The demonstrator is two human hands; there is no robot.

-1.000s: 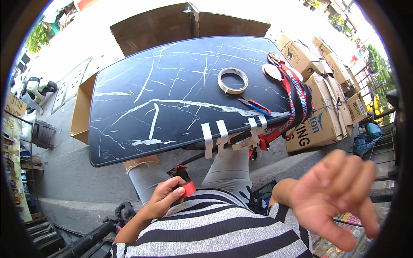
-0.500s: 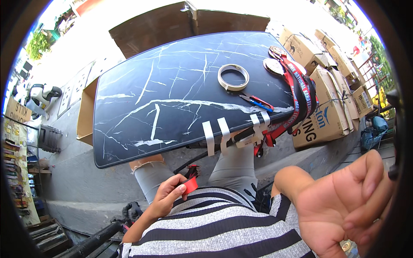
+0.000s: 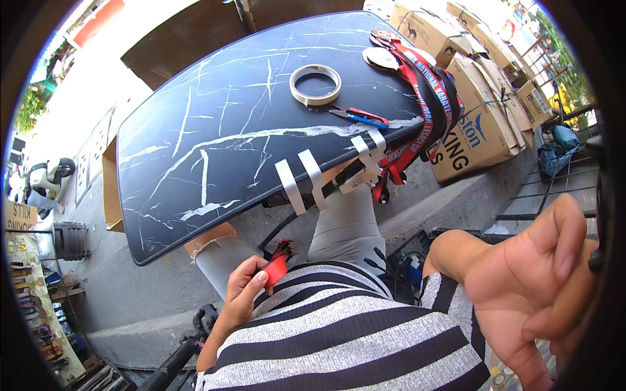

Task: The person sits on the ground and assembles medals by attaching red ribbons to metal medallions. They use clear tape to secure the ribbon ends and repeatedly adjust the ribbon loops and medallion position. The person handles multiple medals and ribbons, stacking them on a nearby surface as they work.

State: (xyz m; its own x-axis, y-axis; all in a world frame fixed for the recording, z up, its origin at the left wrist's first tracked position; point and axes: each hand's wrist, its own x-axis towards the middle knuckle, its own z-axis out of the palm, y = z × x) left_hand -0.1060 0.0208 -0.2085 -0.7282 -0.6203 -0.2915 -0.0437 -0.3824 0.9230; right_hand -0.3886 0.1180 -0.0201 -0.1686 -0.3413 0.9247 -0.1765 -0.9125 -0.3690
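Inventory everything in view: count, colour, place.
Tabletop: one, black, white veins, centre
Tape roll: one, cream, on tabletop
Snips: one, red/blue, beside tape roll
Tape strips: four, white, tabletop's near edge
Medals: several, metallic, tabletop's far right
Lanyards: several, red/black, tabletop's right end
Boxes: several, brown, right and behind
Scooter: one, white, far left
Strap: one, red, in left hand
Shirt: one, grey/black stripes, bottom centre
Left hand: one, bare, lower centre
Right hand: one, bare, lower right
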